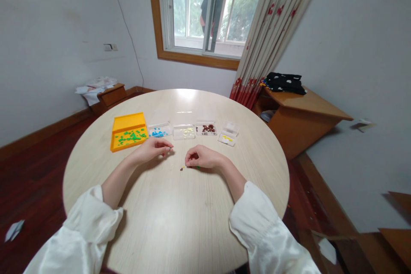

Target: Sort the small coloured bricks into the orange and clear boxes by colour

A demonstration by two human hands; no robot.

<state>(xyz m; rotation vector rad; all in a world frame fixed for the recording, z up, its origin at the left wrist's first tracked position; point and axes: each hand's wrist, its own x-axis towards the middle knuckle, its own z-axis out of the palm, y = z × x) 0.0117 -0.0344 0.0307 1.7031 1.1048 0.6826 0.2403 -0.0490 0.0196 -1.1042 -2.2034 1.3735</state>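
- Presently, the left hand (153, 148) is above the round table (173, 222), just before the clear box with blue pieces (158, 132); its fingertips are close together, but whether they pinch something, I cannot tell.
- The right hand (203, 157) is low at the table, with fingers bent together; what they pinch is hidden.
- Beside its fingertips lie a dark piece (181, 169) and a tiny yellow piece (183, 167); one green piece (198, 167) shows under this hand.
- Behind, the orange box (129, 120) contains green pieces (134, 136).
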